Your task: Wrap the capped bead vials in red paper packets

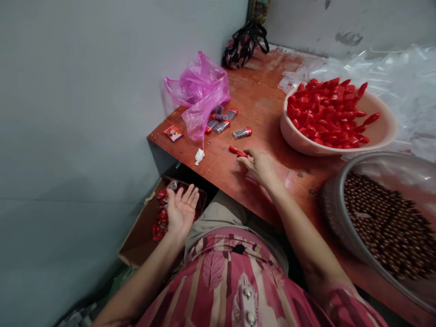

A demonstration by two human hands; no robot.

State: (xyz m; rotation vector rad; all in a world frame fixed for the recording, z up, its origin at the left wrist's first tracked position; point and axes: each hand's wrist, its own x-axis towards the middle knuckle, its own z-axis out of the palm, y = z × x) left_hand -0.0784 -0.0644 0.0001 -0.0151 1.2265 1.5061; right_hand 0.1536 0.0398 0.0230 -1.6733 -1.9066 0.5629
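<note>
My left hand (182,210) is open, palm up and fingers stretched. It holds nothing and is just above a cardboard box (138,238) of red-and-clear packs (160,222). On the orange-red table, my right hand (261,165) has its thumb and forefinger around a small red plastic piece (241,154). Another red piece (233,149) lies just beyond those fingertips. Partly hidden under the right hand is a clear reddish item (251,179). A small clear tube with a red cap (242,132) lies a little farther off, filled with dark beads.
A pink bowl (286,131) heaped with red plastic pieces (327,113) stands right. Nearer is a metal basin (335,195) of brown balls (384,227). Clear plastic pieces (408,86) pile behind. A pink bag (204,86) covers several tubes (223,126); a wall (75,113) borders the left.
</note>
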